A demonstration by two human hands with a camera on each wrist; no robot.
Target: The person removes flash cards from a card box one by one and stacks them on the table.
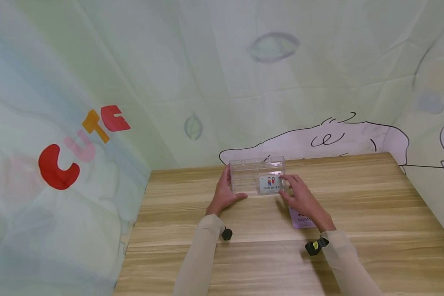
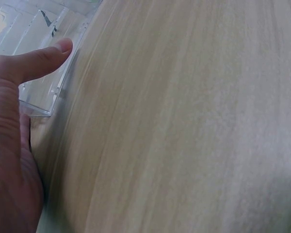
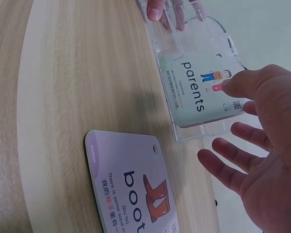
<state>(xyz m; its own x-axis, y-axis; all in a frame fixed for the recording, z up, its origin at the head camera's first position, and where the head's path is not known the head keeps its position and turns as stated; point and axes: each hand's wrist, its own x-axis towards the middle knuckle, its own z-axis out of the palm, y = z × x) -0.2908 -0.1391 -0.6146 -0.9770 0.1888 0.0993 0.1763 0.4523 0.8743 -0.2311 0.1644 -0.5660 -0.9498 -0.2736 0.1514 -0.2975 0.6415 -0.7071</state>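
A clear plastic holder (image 1: 244, 177) with compartments stands near the back of the table. My left hand (image 1: 225, 195) grips its left end, the thumb along the front edge and the other fingers round the side. In the holder's front right compartment sits a pale card (image 3: 189, 94) printed "parents", facing me. At the right end my right hand (image 1: 299, 196) is beside this card, fingers spread and relaxed; in the right wrist view its thumb overlaps the card's picture. A purple card (image 3: 121, 177) printed with boots lies on the table beneath my right wrist, partly hidden in the head view.
The wood-grain table (image 1: 259, 255) meets a printed cloth wall (image 1: 214, 107) just behind the holder. Another cloth on the left carries colourful letters (image 1: 59, 168). A black wrist device (image 1: 312, 247) hangs under the right cuff, another (image 1: 227, 234) under the left.
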